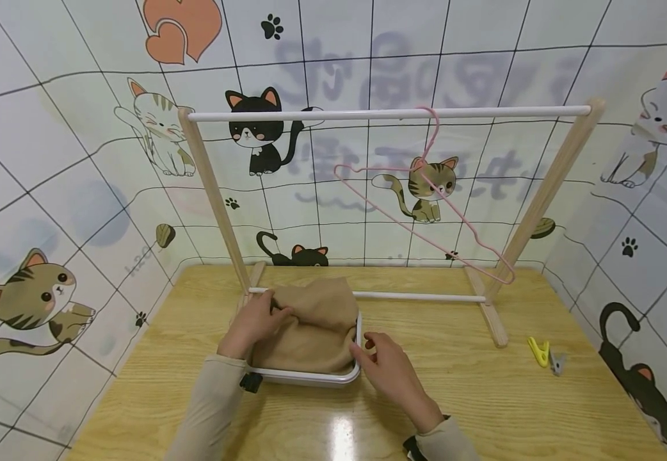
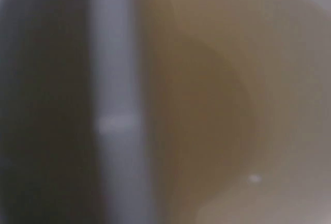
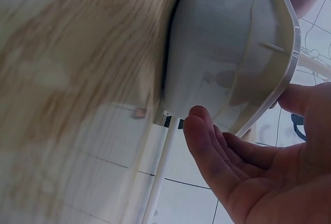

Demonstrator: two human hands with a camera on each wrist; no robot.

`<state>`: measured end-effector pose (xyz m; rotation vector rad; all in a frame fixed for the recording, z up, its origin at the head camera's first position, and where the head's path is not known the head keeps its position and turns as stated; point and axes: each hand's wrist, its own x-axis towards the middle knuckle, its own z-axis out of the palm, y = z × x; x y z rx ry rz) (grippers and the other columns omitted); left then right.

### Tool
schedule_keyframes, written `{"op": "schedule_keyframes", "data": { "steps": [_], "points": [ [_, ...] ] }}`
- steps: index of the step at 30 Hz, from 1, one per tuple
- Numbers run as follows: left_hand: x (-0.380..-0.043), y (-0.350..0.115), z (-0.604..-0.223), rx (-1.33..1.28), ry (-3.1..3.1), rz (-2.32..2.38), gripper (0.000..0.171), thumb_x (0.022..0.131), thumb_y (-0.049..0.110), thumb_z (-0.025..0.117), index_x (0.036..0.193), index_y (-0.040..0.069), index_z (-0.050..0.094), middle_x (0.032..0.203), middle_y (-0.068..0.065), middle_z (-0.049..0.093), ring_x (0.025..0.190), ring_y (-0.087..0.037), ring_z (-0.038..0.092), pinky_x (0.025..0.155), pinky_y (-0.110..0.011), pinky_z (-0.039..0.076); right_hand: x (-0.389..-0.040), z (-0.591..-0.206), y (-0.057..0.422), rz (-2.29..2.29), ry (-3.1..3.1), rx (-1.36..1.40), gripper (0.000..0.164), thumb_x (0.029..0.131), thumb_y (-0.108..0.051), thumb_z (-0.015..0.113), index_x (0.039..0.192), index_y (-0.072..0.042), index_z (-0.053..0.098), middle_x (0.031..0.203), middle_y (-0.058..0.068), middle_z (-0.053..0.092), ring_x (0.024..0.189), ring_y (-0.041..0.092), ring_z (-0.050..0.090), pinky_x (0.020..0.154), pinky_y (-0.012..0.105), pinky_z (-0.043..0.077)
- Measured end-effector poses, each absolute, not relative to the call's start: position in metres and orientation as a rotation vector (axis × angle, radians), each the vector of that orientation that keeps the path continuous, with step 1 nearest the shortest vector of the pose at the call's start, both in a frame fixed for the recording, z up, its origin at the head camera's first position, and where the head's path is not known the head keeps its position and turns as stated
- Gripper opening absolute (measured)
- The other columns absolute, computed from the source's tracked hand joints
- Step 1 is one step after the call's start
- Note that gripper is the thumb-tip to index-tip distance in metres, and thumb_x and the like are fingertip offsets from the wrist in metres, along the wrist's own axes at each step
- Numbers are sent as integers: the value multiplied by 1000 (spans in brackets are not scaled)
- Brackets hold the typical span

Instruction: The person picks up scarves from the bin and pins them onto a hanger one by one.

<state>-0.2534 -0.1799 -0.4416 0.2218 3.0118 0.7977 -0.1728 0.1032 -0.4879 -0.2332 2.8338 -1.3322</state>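
A brown cloth (image 1: 310, 349) lies bunched in a white plastic basin (image 1: 310, 376) on the wooden table, with one fold standing up at the back. At the cloth's left side, my left hand (image 1: 255, 323) pinches an edge of it between thumb and fingers. My right hand (image 1: 391, 368) is at the basin's right rim, thumb over the edge and fingers along the outside. Seen from the right wrist, that thumb (image 3: 297, 100) touches the rim, while the other fingers are loosely bent beside the outer wall. The left wrist view is too blurred to show the fingers.
Behind the basin stands a wooden rack with a white top rail (image 1: 356, 115). A pink hanger (image 1: 425, 221) hangs from it. A yellow clip (image 1: 539, 352) and a grey clip (image 1: 556, 363) lie at right. Cat-patterned walls surround the table (image 1: 454, 390).
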Motion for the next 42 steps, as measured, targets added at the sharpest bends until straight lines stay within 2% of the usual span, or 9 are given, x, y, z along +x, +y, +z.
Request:
{"op": "schedule_keyframes", "data": {
  "steps": [5, 9, 12, 15, 19, 28, 33, 38, 42],
  "points": [
    [-252, -182, -442, 188, 2973, 788, 67, 103, 34, 60, 150, -9, 40, 137, -32, 58, 127, -45, 57, 106, -56, 45, -172, -488, 102, -1317, 2838, -250, 61, 102, -51, 57, 131, 2, 62, 114, 10, 66, 91, 17, 68, 73, 37, 56],
    [-249, -184, -444, 186, 2999, 766, 60, 104, 31, 59, 149, -7, 44, 136, -32, 58, 127, -47, 56, 105, -58, 45, -171, -490, 102, -1308, 2832, -261, 62, 102, -52, 56, 131, 2, 61, 114, 11, 65, 91, 18, 68, 73, 37, 56],
    [-248, -187, -444, 216, 3079, 745, 44, 103, 19, 60, 139, -5, 56, 129, -31, 64, 121, -49, 60, 100, -59, 48, -169, -493, 101, -1295, 2831, -265, 63, 103, -54, 55, 131, 2, 61, 114, 11, 65, 92, 19, 67, 74, 38, 56],
    [-249, -189, -447, 235, 3173, 751, 23, 99, 8, 63, 117, -3, 69, 110, -26, 71, 100, -43, 68, 85, -55, 54, -169, -494, 101, -1288, 2832, -274, 62, 103, -54, 54, 131, 2, 61, 114, 11, 65, 93, 19, 67, 74, 38, 56],
    [-252, -190, -447, 260, 3258, 712, 8, 96, 5, 67, 95, -1, 71, 90, -18, 72, 77, -31, 65, 69, -48, 53, -168, -494, 101, -1299, 2820, -294, 61, 104, -52, 53, 130, 2, 62, 112, 10, 65, 92, 20, 68, 73, 37, 56],
    [-249, -195, -439, 288, 3223, 833, 10, 100, 8, 61, 103, 2, 69, 87, -14, 71, 67, -22, 58, 60, -39, 48, -169, -495, 101, -1287, 2803, -293, 65, 103, -57, 50, 131, 1, 61, 110, 8, 64, 92, 18, 67, 74, 37, 56],
    [-250, -198, -433, 350, 2999, 1118, 15, 108, 12, 49, 112, 7, 63, 78, -9, 60, 59, -16, 48, 56, -33, 42, -170, -493, 101, -1285, 2800, -283, 67, 103, -58, 51, 133, 2, 60, 109, 8, 65, 92, 18, 67, 74, 37, 55],
    [-248, -198, -429, 323, 2689, 1460, 26, 113, 27, 38, 108, 7, 53, 79, -3, 42, 65, -15, 41, 61, -30, 38, -170, -492, 101, -1286, 2789, -294, 67, 103, -56, 51, 135, 2, 59, 107, 8, 64, 90, 17, 65, 72, 36, 54],
    [-246, -195, -426, 344, 2594, 1598, 31, 113, 35, 34, 107, 7, 48, 82, -2, 38, 73, -16, 40, 68, -30, 36, -171, -491, 101, -1297, 2782, -300, 65, 103, -56, 51, 136, -1, 59, 105, 7, 64, 88, 15, 64, 70, 35, 53]
  ]
}}
